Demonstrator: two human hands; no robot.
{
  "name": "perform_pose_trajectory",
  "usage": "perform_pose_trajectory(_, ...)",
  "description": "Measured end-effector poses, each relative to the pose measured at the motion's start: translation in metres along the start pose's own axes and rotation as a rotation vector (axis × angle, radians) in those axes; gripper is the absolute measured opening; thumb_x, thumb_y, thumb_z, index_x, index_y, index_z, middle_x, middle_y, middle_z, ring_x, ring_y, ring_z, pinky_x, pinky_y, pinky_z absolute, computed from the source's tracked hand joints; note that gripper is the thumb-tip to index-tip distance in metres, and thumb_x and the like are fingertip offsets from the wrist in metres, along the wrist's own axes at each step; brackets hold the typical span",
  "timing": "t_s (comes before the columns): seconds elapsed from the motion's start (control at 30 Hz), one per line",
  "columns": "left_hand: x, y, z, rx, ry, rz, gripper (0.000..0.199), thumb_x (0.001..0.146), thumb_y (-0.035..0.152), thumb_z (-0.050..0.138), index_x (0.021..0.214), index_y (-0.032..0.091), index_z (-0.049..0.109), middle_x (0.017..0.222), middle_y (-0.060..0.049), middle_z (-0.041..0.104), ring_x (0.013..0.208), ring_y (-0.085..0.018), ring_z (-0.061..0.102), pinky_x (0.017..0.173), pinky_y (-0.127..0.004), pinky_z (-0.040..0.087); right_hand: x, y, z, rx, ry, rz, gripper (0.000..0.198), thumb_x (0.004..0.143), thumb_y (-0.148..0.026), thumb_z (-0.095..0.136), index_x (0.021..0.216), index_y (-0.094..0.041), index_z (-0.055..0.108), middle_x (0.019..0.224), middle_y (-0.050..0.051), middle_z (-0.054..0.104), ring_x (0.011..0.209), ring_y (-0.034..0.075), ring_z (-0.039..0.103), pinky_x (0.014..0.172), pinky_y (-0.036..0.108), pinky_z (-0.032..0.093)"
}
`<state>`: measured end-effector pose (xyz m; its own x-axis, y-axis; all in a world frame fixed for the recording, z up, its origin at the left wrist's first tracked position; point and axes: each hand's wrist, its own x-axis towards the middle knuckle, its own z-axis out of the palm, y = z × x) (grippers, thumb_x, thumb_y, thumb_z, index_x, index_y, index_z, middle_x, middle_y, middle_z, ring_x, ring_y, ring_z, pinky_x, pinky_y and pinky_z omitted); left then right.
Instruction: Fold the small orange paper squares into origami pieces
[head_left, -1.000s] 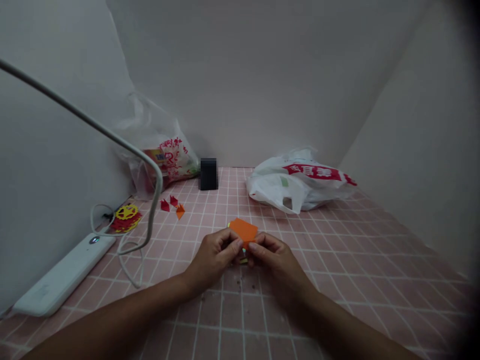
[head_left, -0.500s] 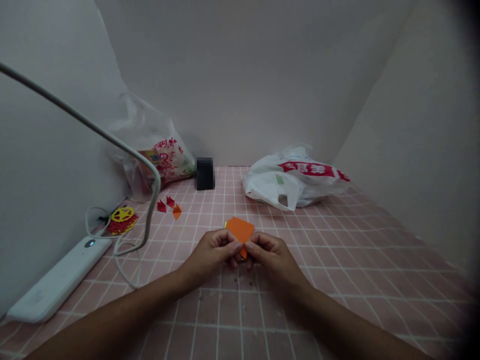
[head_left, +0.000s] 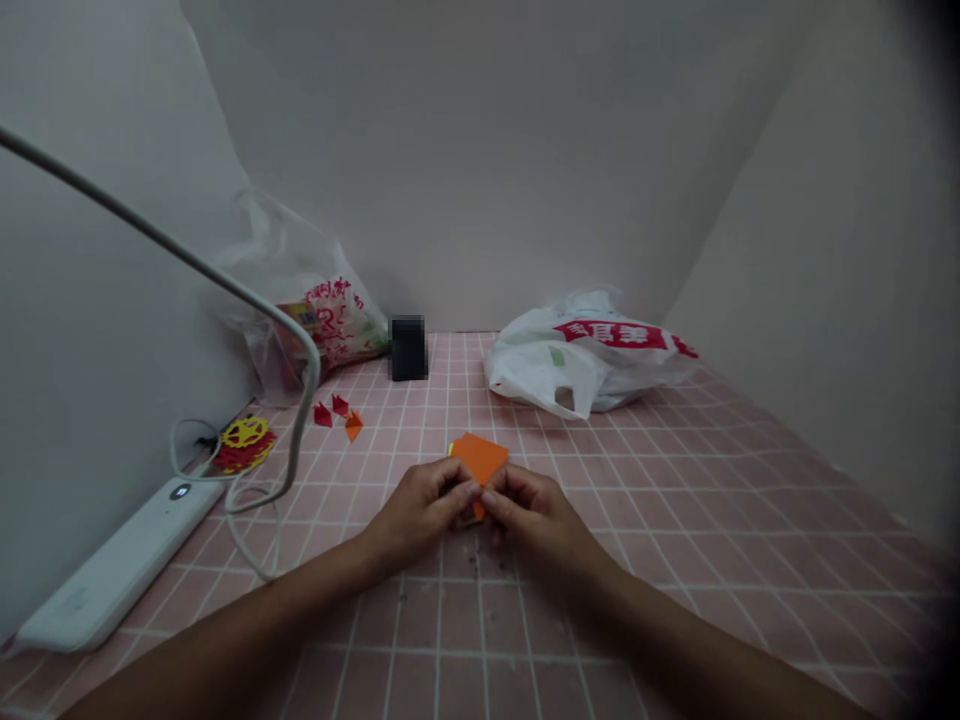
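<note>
A piece of orange paper (head_left: 481,456) is held between my two hands over the middle of the table, its lower end narrowing to a point between my thumbs. My left hand (head_left: 433,500) pinches its left edge, the thumb lying on top. On the other side my right hand (head_left: 531,505) pinches the paper near the same low corner, its thumb tip close to the left one. A yellow edge peeks out behind the orange at the upper left. The fingers underneath are mostly hidden.
Small folded red and orange paper pieces (head_left: 353,425) lie at the left, near yellow and red cut-out shapes (head_left: 245,440). A white power strip (head_left: 112,570) and looping cable (head_left: 304,400) fill the left side. Plastic bags (head_left: 544,360) and a dark blurred block (head_left: 408,348) stand at the back.
My right thumb has shifted slightly left along the paper's lower corner, closer to my left thumb. The paper's lower tip has moved a little left too.
</note>
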<state>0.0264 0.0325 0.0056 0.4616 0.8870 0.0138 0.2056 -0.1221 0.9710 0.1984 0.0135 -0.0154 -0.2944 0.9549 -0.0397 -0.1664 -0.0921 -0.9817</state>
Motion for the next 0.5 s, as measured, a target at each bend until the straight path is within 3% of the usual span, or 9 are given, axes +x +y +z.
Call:
perform_pose_trajectory(0.2, 0.001, -0.010, 0.008, -0.251, -0.014, -0.097, 0.025, 0.081, 0.038, 0.068, 0.079, 0.016, 0.056, 0.065, 0.002, 0.059, 0.053, -0.009, 0.051, 0.054, -0.022, 0.039, -0.002, -0.006, 0.001, 0.037, 0.090, -0.102, 0.033, 0.079, -0.044, 0.072, 0.066, -0.019, 0.055, 0.058, -0.002, 0.061, 0.049, 0.011, 0.055, 0.050, 0.024, 0.042)
perform_pose_trajectory(0.37, -0.001, -0.011, 0.009, -0.140, 0.005, -0.020, 0.026, 0.088, 0.037, 0.058, 0.072, 0.017, 0.053, 0.063, 0.002, 0.054, 0.057, -0.011, 0.051, 0.057, -0.024, 0.039, 0.000, -0.007, -0.001, 0.052, 0.026, -0.069, 0.034, 0.077, -0.046, 0.073, 0.066, -0.019, 0.054, 0.055, -0.003, 0.060, 0.047, 0.011, 0.055, 0.049, 0.024, 0.042)
perform_pose_trajectory(0.5, -0.002, -0.003, 0.005, 0.120, -0.035, 0.066, 0.026, 0.094, 0.036, 0.044, 0.075, 0.019, 0.050, 0.067, 0.001, 0.052, 0.060, -0.014, 0.049, 0.059, -0.027, 0.039, 0.002, -0.006, -0.002, 0.042, -0.028, -0.027, 0.034, 0.075, -0.046, 0.074, 0.068, -0.019, 0.054, 0.055, -0.004, 0.059, 0.046, 0.010, 0.052, 0.047, 0.022, 0.040)
